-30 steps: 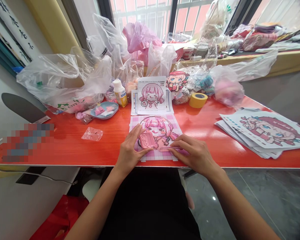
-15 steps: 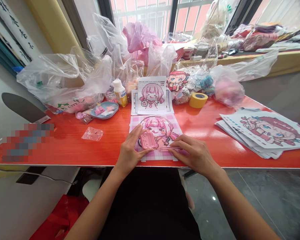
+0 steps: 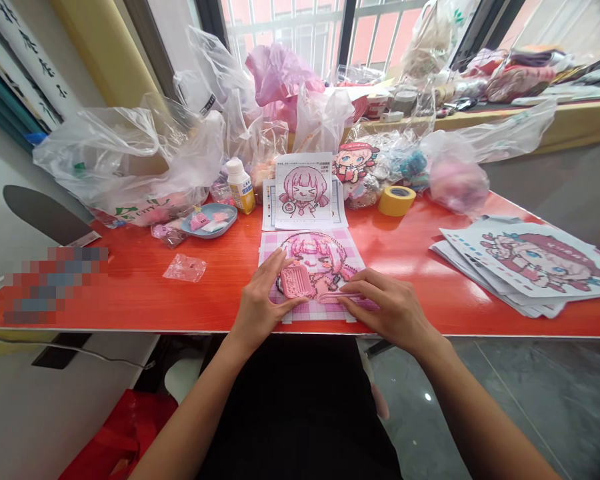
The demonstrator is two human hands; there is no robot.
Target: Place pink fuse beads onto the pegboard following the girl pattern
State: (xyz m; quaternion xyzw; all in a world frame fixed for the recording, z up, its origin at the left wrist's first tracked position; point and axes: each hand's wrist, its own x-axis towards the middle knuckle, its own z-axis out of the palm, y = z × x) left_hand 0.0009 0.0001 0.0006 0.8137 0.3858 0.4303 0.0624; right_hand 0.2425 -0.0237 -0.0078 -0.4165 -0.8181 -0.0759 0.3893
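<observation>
Left hand (image 3: 260, 295) half-curled, thumb and fingers gripping pink tray (image 3: 296, 281) over bead board (image 3: 313, 313). My right hand (image 3: 387, 301) pinches tweezers (image 3: 339, 295), tips at the board, just beside the tray.

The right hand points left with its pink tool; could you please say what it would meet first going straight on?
Likely the left hand, at its thumb tip, close by the pink tray; how high the pink tool sits is unclear.
</observation>
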